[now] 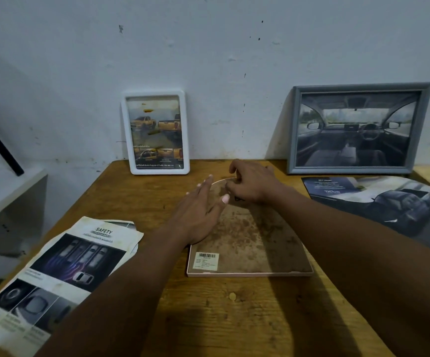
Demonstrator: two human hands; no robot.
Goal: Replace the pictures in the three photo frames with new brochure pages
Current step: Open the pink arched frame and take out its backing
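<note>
A pink photo frame point(250, 243) lies face down in the middle of the wooden table, its stained brown backing board up and a barcode label near its front left corner. My left hand point(198, 215) rests flat on the board's left part, fingers spread. My right hand point(252, 184) pinches at the frame's far edge, where a thin pale rim shows; what it grips is hidden. A white frame point(157, 132) with yellow trucks and a grey frame point(358, 130) with a car interior lean on the wall.
A creased "Safety" brochure page point(62, 274) lies at the front left of the table point(208, 318). Another brochure page point(389, 207) showing a dark truck lies at the right. A white shelf point(5, 199) with a black bar stands left of the table.
</note>
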